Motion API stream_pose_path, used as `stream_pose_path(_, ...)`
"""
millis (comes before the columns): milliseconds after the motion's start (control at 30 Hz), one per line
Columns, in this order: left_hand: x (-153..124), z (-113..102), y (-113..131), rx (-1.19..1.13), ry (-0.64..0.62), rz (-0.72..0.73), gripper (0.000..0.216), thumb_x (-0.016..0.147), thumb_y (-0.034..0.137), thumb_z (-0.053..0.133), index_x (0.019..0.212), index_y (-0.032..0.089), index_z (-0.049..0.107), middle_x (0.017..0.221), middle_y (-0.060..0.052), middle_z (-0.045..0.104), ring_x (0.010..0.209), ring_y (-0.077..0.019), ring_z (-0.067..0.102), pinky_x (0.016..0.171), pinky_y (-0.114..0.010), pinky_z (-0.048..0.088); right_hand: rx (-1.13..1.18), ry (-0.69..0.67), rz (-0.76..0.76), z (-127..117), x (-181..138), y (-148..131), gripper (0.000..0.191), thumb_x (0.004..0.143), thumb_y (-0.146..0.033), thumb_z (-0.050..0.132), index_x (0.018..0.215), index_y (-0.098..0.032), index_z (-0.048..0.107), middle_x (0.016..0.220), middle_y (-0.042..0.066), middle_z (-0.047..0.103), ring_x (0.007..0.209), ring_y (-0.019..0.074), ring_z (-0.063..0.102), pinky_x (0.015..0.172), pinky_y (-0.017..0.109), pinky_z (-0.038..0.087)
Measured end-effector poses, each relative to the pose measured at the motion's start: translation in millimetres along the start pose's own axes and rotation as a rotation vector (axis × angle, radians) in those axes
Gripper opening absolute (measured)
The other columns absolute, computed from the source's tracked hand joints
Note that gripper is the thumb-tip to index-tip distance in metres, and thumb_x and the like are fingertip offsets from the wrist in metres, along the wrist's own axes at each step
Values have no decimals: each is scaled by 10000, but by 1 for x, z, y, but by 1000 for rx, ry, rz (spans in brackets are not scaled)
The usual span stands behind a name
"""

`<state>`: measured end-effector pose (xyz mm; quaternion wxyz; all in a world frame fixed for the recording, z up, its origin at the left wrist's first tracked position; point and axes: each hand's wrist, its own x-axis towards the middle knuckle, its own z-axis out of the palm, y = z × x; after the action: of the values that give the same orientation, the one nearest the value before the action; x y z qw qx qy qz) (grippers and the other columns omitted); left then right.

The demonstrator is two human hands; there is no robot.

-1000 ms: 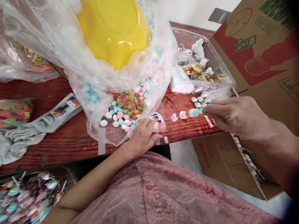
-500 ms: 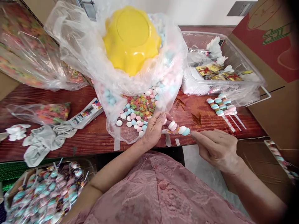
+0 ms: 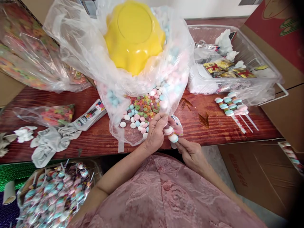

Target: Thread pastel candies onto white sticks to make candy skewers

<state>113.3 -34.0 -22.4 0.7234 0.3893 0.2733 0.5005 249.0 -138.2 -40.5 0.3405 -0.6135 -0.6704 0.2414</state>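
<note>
My left hand (image 3: 156,132) is closed around the upper part of a candy skewer (image 3: 169,130), a row of pink, white and blue marshmallow discs with darker pieces between them. At the skewer's lower end, by a blue-and-white disc, my right hand (image 3: 190,151) pinches with thumb and fingers; the stick itself is hidden there. A printed wrapper piece (image 3: 178,123) lies just behind the skewer. Left of my left hand, loose pastel marshmallow discs (image 3: 137,117) and small coloured gummy rings (image 3: 147,107) spill from a clear plastic bag (image 3: 175,76).
An upturned yellow bowl (image 3: 135,34) rests on the bag. Several filled skewers (image 3: 231,104) lie at right, before a clear bin (image 3: 266,79) of packets. A box of wrapped skewers (image 3: 54,193) stands below left. Grey cloth (image 3: 48,144) and flat printed packaging (image 3: 91,115) lie on the table (image 3: 95,142).
My right hand has moved left, close to my left hand, still at the skewer's lower end. Fewer discs show between the hands. The view has shifted slightly.
</note>
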Motion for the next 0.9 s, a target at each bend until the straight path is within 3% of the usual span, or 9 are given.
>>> stream_pose_path(200,-7,3,0,-72,-64,-67,243,890,404,585,797,183,544,695,18,615,629,-109,615,607,-237,489,142,159,22,3,-5,-10,273,957,-306,505,861,-181,728,587,-28,540,476,80,441,474,198,366)
stream_pose_path(367,-13,4,2,-12,-150,-113,283,909,466,562,865,189,529,765,10,645,629,-124,651,629,-263,517,198,155,-22,24,-10,-16,311,947,-333,506,788,-180,725,576,-9,572,483,88,493,492,197,409)
stream_pose_path(500,-13,-6,2,154,-220,-36,275,921,448,560,868,180,586,750,-10,668,700,-147,668,711,-293,527,272,228,135,26,-12,-12,298,944,-376,522,847,-191,734,598,-13,583,507,100,502,498,210,417)
stream_pose_path(600,-12,-12,-3,187,-187,13,279,927,449,551,863,182,605,778,-16,676,721,-144,660,723,-292,520,301,303,218,21,-11,-9,247,925,-381,565,904,-211,743,654,-10,616,544,112,515,533,232,435)
stream_pose_path(700,-11,-12,-8,195,-136,-2,310,930,489,544,874,187,584,797,-11,670,696,-131,644,694,-279,513,315,263,202,20,-10,-8,269,923,-396,564,857,-201,737,618,-7,572,532,111,481,521,242,418)
stream_pose_path(800,-12,-11,-5,246,-166,2,354,948,539,492,1104,226,547,969,-32,675,796,-137,654,749,-294,529,353,284,209,11,-13,0,267,930,-395,557,863,-199,726,635,-11,559,541,107,469,524,243,409)
stream_pose_path(900,-14,-12,4,465,-221,120,558,919,539,542,1392,310,357,1277,-79,572,961,-166,634,808,-330,550,303,421,284,-16,-21,17,198,887,-387,630,860,-211,714,649,-23,543,546,104,462,532,247,404)
